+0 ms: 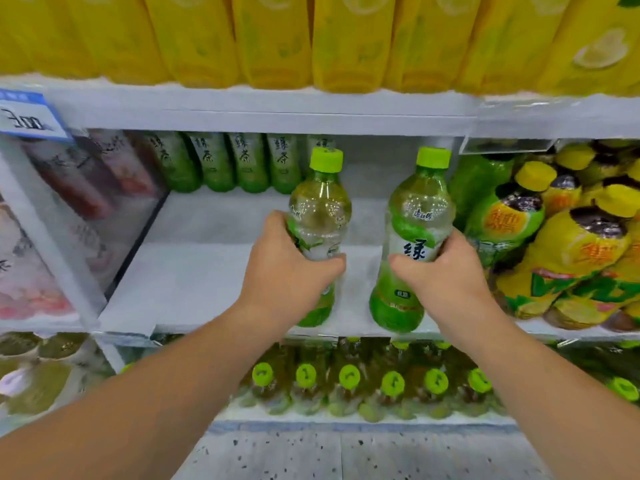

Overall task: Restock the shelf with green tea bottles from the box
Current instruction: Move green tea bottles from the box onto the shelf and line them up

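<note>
Each of my hands holds one green tea bottle with a lime cap, upright at the front of the white middle shelf (pixel 194 278). My left hand (pixel 287 271) grips the left bottle (pixel 320 209) round its middle. My right hand (pixel 446 271) grips the right bottle (pixel 415 216) round its labelled waist. The two bottles stand about a hand's width apart; whether their bases touch the shelf I cannot tell. At the back of this shelf stands a row of several green tea bottles (pixel 228 161). The box is out of view.
Yellow-and-green bottles (pixel 561 237) crowd the shelf bay on the right, close to the right bottle. A slanted divider panel (pixel 69 216) bounds the bay on the left. Yellow bottles (pixel 277 39) fill the shelf above. Green-capped bottles (pixel 349 379) line the shelf below, over a speckled floor (pixel 346 455).
</note>
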